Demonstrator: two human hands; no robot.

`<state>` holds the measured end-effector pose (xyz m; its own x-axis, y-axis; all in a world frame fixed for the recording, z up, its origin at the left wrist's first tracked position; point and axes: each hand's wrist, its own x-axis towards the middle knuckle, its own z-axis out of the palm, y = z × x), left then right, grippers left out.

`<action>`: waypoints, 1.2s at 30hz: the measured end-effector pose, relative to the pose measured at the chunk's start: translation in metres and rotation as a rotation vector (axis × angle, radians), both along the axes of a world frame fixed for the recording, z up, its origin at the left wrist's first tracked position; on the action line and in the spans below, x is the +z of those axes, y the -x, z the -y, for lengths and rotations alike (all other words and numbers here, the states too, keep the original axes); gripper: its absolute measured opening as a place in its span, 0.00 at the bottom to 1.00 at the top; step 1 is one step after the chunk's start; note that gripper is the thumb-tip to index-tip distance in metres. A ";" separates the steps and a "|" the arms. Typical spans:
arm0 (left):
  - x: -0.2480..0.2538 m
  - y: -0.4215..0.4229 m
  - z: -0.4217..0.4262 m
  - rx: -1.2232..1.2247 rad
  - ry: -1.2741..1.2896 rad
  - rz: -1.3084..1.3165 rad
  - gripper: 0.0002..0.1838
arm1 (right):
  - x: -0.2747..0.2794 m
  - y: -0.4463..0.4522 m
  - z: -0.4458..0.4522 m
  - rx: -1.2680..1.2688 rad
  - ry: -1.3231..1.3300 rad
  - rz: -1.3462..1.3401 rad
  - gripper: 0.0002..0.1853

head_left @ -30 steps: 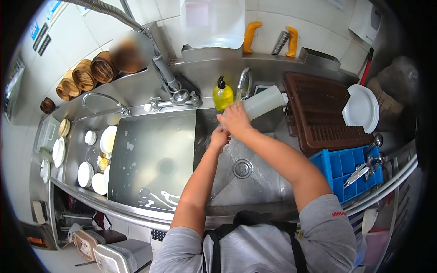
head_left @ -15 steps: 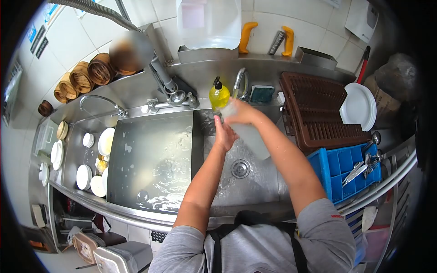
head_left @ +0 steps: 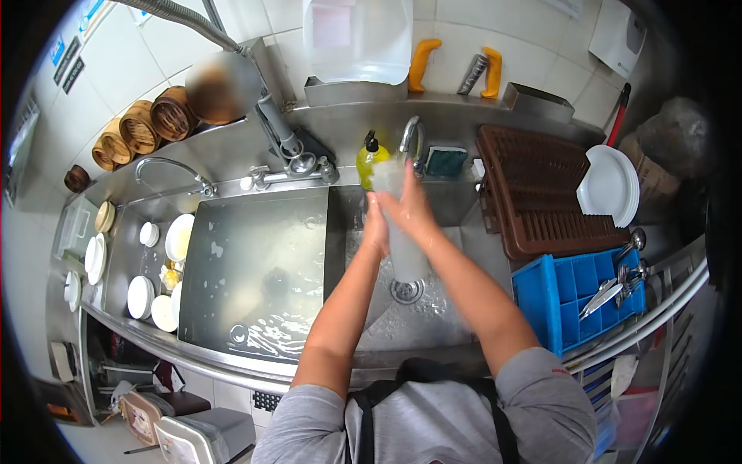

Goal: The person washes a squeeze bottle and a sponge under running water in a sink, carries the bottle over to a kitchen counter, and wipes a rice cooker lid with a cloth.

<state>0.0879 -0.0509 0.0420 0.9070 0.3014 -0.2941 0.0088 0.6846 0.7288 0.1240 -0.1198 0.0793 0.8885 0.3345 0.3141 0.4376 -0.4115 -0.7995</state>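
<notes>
Grips container [head_left: 407,251] at frame centre, near tap [head_left: 413,130], with part-curled right hand [head_left: 416,209] and steadies with left hand [head_left: 376,229] of unclear closure, apparently mid-rinse, with seemingly unwashed dishes [head_left: 141,297] remaining at frame left.

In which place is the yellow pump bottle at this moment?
In the head view, the yellow pump bottle stands beyond the left hand, just left of the curved tap, partly hidden by the cloudy container.
</notes>
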 end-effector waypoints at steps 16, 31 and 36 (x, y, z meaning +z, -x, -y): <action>-0.117 0.030 -0.078 0.127 -0.104 -0.501 0.38 | 0.004 -0.050 0.002 0.036 -0.594 -0.131 0.28; -0.034 0.009 -0.078 0.350 -0.146 0.108 0.31 | -0.002 -0.058 -0.010 0.139 -0.536 -0.484 0.11; -0.044 -0.003 -0.055 0.185 -0.268 -0.043 0.30 | 0.028 -0.063 -0.027 0.153 -0.599 -0.892 0.08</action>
<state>0.0905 0.0043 -0.0025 0.8185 0.5313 -0.2186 -0.0632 0.4615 0.8849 0.1872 -0.0930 0.1072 0.8395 0.4683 -0.2756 -0.3877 0.1609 -0.9076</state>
